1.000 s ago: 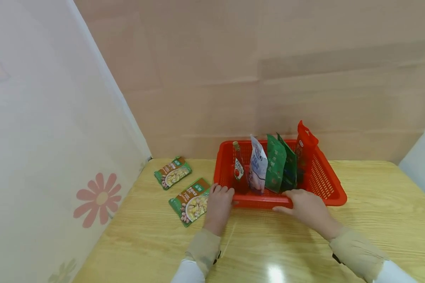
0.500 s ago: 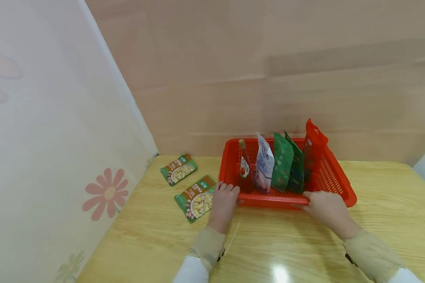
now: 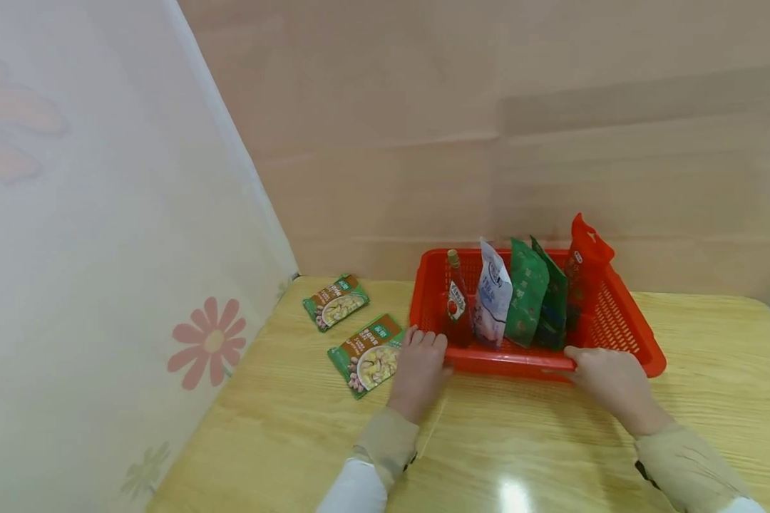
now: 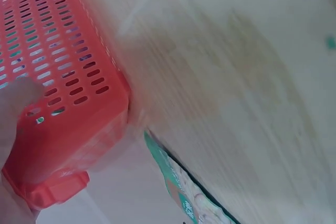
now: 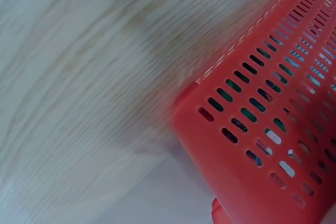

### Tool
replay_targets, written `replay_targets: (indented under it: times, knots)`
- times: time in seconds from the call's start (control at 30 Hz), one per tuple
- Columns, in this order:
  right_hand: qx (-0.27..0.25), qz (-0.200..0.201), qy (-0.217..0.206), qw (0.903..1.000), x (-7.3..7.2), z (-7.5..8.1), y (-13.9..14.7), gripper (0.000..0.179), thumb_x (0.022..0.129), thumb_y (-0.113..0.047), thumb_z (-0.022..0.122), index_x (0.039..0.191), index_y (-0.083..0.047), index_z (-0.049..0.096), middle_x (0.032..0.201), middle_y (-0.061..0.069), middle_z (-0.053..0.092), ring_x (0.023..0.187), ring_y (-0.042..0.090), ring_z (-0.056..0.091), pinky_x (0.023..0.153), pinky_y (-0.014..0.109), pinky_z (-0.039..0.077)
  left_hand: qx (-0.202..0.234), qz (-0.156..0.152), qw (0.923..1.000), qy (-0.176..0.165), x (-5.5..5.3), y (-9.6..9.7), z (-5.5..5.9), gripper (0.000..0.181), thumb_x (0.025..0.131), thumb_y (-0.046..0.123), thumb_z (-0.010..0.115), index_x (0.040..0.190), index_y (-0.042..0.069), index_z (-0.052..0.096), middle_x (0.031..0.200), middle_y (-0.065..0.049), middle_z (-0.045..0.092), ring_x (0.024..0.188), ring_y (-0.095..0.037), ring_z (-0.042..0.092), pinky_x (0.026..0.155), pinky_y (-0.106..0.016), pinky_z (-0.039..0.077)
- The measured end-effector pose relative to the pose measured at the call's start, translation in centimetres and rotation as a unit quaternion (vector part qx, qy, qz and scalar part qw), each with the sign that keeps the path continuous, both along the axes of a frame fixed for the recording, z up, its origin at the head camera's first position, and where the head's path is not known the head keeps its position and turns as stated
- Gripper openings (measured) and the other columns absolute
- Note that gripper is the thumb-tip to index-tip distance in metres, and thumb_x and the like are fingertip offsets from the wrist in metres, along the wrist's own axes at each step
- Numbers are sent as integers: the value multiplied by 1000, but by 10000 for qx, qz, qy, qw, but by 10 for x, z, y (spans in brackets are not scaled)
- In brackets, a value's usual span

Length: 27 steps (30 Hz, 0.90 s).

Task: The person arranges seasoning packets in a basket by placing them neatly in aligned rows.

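A red plastic basket [image 3: 507, 363] stands on the table near the back wall. My left hand [image 3: 419, 370] grips its front rim near the left corner. The left wrist view shows part of that hand [image 4: 16, 108] against the slotted wall. Farther right, my right hand [image 3: 609, 381] holds the same rim, its thumb below the edge. Upright in the basket are a corked bottle [image 3: 458, 308] of red liquid, a pale purple-white bag [image 3: 493, 299], a green bag [image 3: 527, 296], a darker green bag [image 3: 554, 306] and a tall red bag [image 3: 587, 267].
Two flat green-and-brown food packets lie left of the basket: a rear packet [image 3: 336, 302] and a front packet [image 3: 368, 356] close beside my left hand. A white flowered panel [image 3: 135, 249] borders the left side; a brown wall covering [image 3: 385, 142] hangs behind.
My right hand has shifted rightward along the front rim. The left hand keeps its hold at the left corner. The whole head view has swung slightly left; basket and packets look otherwise unmoved.
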State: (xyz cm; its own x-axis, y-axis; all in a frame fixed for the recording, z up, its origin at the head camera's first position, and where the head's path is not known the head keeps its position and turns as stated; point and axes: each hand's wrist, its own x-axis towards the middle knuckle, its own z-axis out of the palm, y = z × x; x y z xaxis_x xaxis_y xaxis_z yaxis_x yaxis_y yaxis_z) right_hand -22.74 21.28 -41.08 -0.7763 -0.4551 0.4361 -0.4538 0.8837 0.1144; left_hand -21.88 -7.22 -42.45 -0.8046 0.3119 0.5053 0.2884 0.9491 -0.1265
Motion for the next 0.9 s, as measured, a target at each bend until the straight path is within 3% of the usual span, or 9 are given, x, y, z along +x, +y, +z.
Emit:
replay_targets:
  times: [0.27,0.5,0.67,0.77,0.9]
  knots:
    - [104,-30,-147,9998,-1,0,2,32,66,-16,85,65,-17,52,47,-5,40,42,11,38,39,28,35,-87,132,9980,-613,1,2,2,39,82,53,66,95,17,55,96,3,60,101,-18,56,110,-39,36]
    - [119,-5,10,9999,-3,-5,1,33,65,-18,86,65,-18,52,47,-5,41,42,11,37,38,29,34,41,164,9975,-683,1,1,0,40,85,54,61,100,17,57,115,-2,59,113,-20,54,111,-38,36]
    - [76,-55,-2,10000,-2,-7,2,35,65,-19,85,64,-18,51,47,-5,39,41,12,36,38,29,33,-67,335,9938,-1058,3,3,2,61,89,56,54,130,11,51,146,-12,43,138,-27,38,116,-39,30]
    - [98,-64,13,9999,-2,-7,3,35,65,-18,86,64,-18,51,47,-5,38,41,12,34,37,29,32,338,366,9896,-1352,4,4,5,78,90,56,52,146,4,34,156,-19,26,146,-34,24,117,-42,27]
    - [134,-50,60,9999,-3,-5,2,35,66,-17,85,63,-19,51,47,-5,37,41,11,34,37,28,32,1494,303,9751,-1609,8,1,6,88,90,47,57,150,-2,17,158,-24,15,147,-38,17,117,-46,27]
